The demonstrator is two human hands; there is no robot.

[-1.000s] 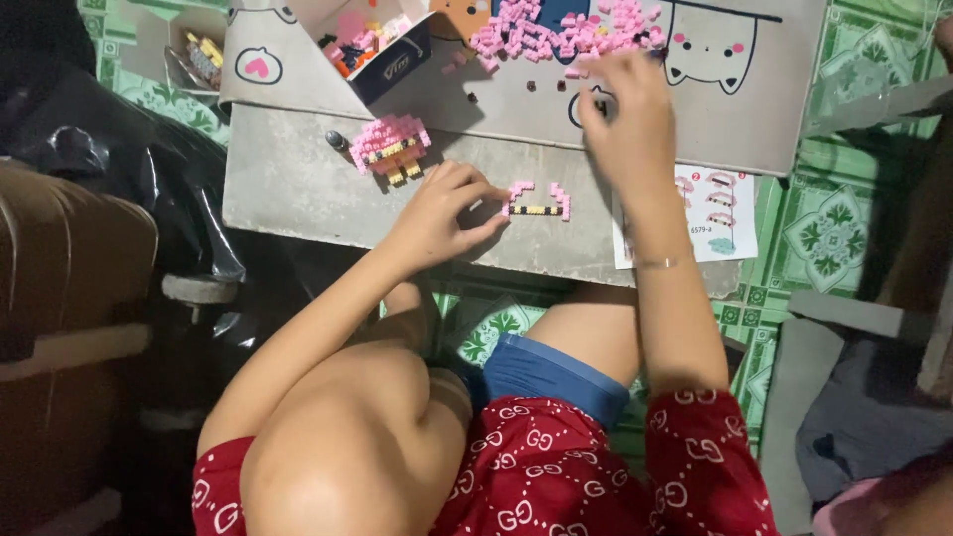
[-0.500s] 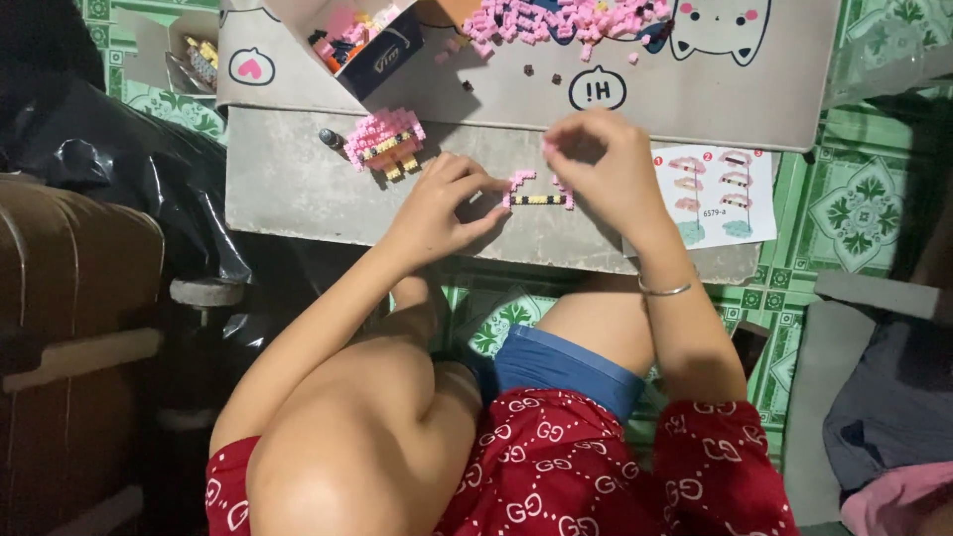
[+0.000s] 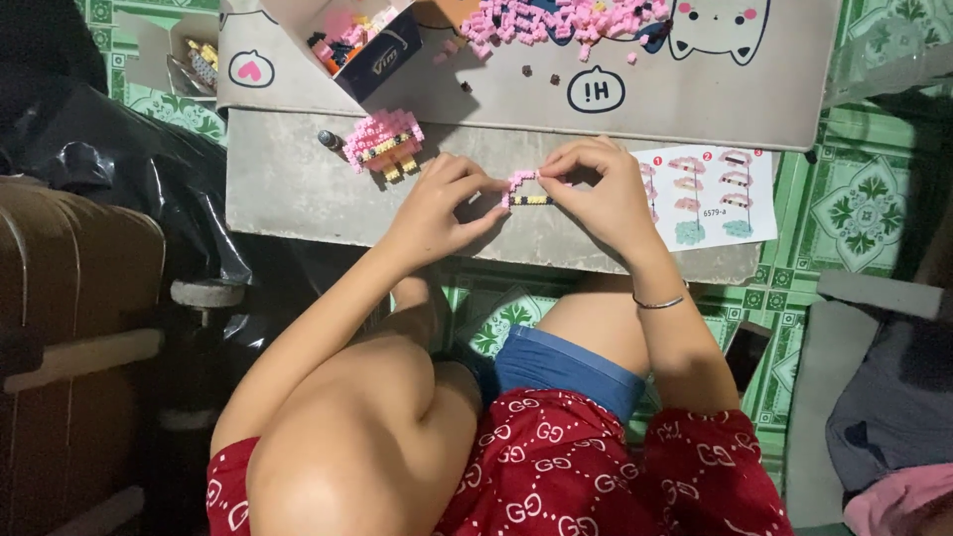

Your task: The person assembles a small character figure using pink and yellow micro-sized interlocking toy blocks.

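While both hands pinch small pink brick strip near table front edge: left hand steadies, right hand presses. Risk: hard squeeze snaps strip, bricks drop off edge.

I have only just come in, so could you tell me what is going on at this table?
A seated person holds a small pink brick strip between both hands, left hand and right hand, over a grey table. A finished pink brick figure lies to the left, an instruction sheet to the right, and a pile of loose pink bricks farther back.
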